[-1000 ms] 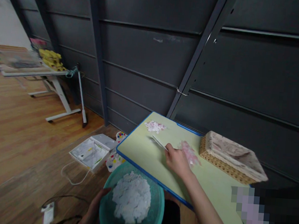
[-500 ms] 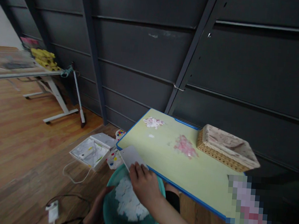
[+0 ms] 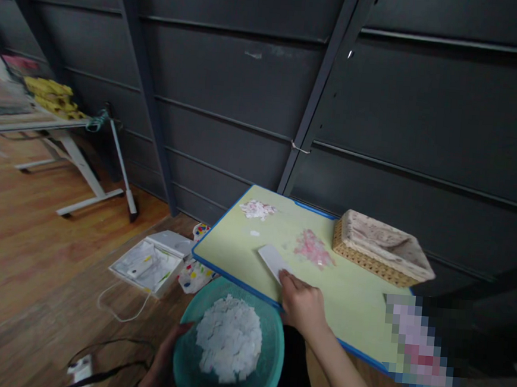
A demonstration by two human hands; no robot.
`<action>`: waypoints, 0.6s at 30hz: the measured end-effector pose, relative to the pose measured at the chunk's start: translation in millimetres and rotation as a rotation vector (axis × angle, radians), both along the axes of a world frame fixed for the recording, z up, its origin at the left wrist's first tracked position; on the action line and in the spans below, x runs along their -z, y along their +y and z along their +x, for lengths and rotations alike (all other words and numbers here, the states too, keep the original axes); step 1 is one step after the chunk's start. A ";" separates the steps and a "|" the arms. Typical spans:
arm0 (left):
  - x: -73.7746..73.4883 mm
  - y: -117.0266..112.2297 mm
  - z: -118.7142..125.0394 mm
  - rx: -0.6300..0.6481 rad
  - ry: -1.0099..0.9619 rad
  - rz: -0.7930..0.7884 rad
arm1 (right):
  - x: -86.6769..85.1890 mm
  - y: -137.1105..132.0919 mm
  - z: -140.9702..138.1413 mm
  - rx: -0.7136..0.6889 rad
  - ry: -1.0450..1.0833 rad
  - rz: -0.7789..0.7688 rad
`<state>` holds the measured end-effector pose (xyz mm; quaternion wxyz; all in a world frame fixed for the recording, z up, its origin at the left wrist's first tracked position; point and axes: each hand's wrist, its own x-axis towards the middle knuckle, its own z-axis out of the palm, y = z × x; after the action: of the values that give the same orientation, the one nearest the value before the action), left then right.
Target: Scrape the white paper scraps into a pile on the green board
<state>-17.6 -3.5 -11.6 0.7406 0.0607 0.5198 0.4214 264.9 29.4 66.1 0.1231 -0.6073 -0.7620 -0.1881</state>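
My left hand (image 3: 169, 353) grips the left side of a teal plastic bowl (image 3: 274, 344), its thumb over the rim. Inside the bowl lies a heap of small white flat pieces (image 3: 229, 337). My right hand (image 3: 304, 304) is closed around the near end of a flat white rectangular scraper (image 3: 274, 260), held at the pale yellow tabletop (image 3: 223, 244) near its front edge. Whether the scraper touches the surface I cannot tell. Beyond it on the table lie a patch of pinkish flakes (image 3: 313, 248) and a small pile of white pieces (image 3: 258, 209).
A lined wicker basket (image 3: 369, 262) stands at the table's back right. On the floor to the left are an open white box (image 3: 145, 265), a white plug (image 3: 81, 373) and black cords. A dark panelled wall (image 3: 231, 84) rises behind the table.
My right hand has moved the scraper from over the bowl to the right, onto or over the tabletop. The white heap now shows fully. My left hand still holds the bowl.
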 end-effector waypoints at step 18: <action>-17.3 14.2 3.8 -0.021 0.009 0.022 | -17.1 73.9 -8.8 0.104 0.348 -0.043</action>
<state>-13.8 10.7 5.7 0.7330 0.0653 0.5191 0.4348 256.1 103.4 83.1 0.2301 -0.6716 -0.7008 -0.0702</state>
